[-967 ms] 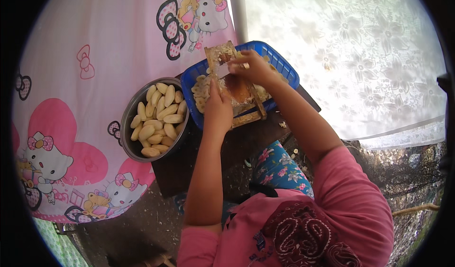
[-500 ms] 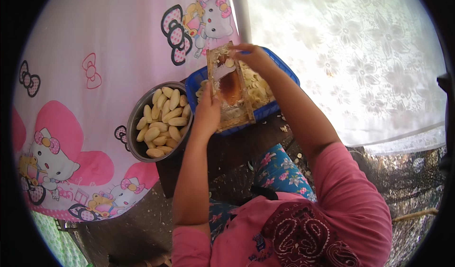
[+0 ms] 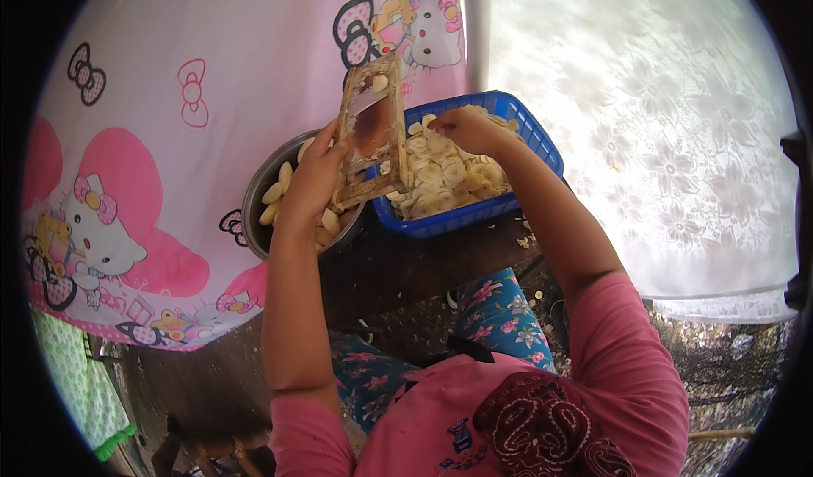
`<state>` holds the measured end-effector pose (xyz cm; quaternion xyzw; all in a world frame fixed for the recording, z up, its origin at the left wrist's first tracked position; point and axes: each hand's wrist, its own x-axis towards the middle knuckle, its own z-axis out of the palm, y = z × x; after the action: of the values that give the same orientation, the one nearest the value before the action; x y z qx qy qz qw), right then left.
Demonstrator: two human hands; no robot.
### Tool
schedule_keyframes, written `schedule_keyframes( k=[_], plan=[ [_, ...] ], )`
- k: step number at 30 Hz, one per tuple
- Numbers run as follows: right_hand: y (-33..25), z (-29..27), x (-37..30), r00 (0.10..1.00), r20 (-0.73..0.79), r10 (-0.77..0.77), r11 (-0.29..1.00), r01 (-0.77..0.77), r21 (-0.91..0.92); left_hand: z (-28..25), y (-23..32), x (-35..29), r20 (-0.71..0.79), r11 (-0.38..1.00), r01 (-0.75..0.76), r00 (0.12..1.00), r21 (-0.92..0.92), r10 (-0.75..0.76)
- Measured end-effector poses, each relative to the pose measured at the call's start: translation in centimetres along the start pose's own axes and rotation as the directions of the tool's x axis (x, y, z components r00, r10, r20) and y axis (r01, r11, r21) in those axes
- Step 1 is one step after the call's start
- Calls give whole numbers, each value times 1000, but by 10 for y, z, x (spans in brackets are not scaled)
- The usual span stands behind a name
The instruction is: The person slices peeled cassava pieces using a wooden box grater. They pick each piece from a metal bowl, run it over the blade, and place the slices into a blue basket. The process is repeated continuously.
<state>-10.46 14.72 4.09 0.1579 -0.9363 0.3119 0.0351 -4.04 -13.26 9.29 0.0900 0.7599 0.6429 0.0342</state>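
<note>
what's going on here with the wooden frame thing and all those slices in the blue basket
A person's left grip holds a wooden-framed slicer, tilted up, between a metal pot and a blue basket. The right grip is at the pale slices in the basket; whether it holds any is unclear. Whole peeled fruits, apparently bananas, lie in the pot, partly hidden by the left forearm and slicer. A small pale piece sits near the slicer's far end.

Wooden slicer (image 3: 373, 128) in left grip (image 3: 316, 176)
</note>
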Motion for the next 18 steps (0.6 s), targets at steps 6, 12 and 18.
schedule_keyframes(
  k=[6, 12, 18],
  plan=[
    [-22, -31, -19, 981, -181, 62, 961, -9, 278, 6, -22, -3, 40, 995, 65, 997, -74, -62],
    [-16, -70, -24, 886, -447, 119, 957, 17, 290, 83, -46, 4, 49, 956, -228, 974, 187, 223],
    [4, -70, -54, 894, -448, -5, 1000, -8, -28, 150, -36, -4, 123, 964, -87, 991, 252, 57]
  ],
)
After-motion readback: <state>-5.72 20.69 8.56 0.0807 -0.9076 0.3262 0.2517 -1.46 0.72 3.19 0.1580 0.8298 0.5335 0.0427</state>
